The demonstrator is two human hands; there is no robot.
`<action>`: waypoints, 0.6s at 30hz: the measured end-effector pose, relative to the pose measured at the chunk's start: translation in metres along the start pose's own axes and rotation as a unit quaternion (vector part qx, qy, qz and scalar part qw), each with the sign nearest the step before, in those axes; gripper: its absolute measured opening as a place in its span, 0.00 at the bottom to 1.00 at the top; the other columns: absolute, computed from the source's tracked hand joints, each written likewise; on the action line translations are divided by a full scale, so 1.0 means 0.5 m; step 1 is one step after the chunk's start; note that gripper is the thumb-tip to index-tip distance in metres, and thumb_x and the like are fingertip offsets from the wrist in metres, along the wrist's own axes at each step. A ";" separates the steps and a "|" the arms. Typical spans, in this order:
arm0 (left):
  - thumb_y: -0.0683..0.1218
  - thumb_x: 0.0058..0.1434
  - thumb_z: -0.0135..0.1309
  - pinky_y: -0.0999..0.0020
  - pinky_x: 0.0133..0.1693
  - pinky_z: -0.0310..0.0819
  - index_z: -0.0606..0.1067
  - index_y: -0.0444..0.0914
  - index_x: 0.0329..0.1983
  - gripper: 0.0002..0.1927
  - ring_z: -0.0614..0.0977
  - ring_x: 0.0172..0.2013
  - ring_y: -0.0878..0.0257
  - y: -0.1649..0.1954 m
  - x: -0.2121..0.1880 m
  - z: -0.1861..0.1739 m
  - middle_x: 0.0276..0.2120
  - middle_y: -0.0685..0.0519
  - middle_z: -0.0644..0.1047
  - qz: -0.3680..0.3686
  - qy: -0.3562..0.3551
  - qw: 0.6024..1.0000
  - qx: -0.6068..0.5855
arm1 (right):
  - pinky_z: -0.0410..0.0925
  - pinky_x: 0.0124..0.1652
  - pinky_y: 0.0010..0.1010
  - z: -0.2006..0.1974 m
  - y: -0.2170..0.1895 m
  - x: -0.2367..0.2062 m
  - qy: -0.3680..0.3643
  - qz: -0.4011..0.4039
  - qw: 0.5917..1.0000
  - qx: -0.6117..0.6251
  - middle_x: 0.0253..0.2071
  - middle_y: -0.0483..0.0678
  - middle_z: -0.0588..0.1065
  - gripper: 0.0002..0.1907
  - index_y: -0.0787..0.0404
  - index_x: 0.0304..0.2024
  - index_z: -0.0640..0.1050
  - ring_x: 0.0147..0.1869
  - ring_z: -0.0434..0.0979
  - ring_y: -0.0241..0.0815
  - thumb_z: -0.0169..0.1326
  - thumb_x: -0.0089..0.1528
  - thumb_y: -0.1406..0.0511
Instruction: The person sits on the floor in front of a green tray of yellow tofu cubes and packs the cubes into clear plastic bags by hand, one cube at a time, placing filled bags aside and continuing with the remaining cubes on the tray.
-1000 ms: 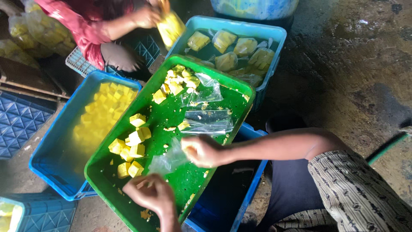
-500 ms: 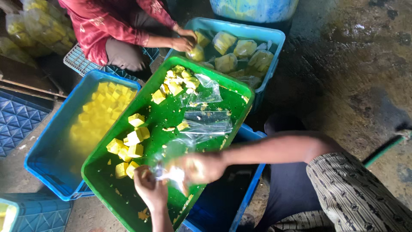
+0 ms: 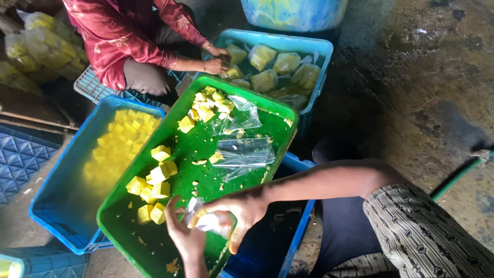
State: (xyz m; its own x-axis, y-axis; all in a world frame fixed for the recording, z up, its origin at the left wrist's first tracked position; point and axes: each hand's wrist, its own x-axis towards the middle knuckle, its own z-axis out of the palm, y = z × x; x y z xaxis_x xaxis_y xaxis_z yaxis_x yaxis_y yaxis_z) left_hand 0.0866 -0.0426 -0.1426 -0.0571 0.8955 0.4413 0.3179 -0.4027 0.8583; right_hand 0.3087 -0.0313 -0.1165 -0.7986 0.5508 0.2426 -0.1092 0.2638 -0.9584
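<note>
Nearest the camera, both hands meet over the low end of the green tray (image 3: pixel 154 242), at about 6 o'clock in the view. Left hand (image 3: pixel 186 238) comes up from the bottom edge, wrist cut off by the frame; fingers curled up around a small clear plastic bag (image 3: pixel 208 221). Right hand (image 3: pixel 237 211) reaches in from 4 o'clock, forearm bare, striped sleeve (image 3: pixel 417 242) partly out of frame; thumb and forefinger pinch the top of the same bag, other fingers bent beneath it. Bag contents hard to make out, pale and glare-washed; cannot tell whether a cube is inside. Just beyond the hands, at 10 o'clock from them, a cluster of yellow cubes (image 3: pixel 152 188) lies on the tray floor. Further up, toward 12 o'clock, flat empty bags (image 3: pixel 244 154) lie in a loose pile, edges blurring into one another. A second heap of cubes (image 3: pixel 208 103) sits at the tray's far end. To 9 o'clock, a blue tub (image 3: pixel 56 206) holds yellow pieces under water, outlines smeared. The tray rests over another blue crate (image 3: pixel 296 242), mostly hidden in shadow. Farthest, at 12 o'clock, a light blue crate (image 3: pixel 309 46) holds filled bags; another person's hands (image 3: pixel 216 59) touch one there, red sleeve (image 3: pixel 128 36) above, head out of frame.
</note>
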 end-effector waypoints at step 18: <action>0.38 0.57 0.56 0.48 0.34 0.75 0.65 0.33 0.56 0.23 0.81 0.34 0.36 -0.042 0.016 -0.018 0.33 0.33 0.78 -0.043 0.040 0.971 0.230 | 0.68 0.36 0.29 -0.170 0.159 0.121 0.218 0.042 0.942 -0.250 0.35 0.49 0.70 0.18 0.63 0.39 0.71 0.40 0.69 0.34 0.56 0.49 0.80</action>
State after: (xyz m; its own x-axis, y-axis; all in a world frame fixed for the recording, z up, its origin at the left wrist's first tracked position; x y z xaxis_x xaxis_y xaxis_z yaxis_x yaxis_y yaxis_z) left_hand 0.0710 -0.0286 -0.1547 -0.1700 0.8975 0.4070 0.6963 -0.1829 0.6940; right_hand 0.3020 0.0903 -0.1654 -0.4604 0.8306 0.3132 0.3222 0.4851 -0.8129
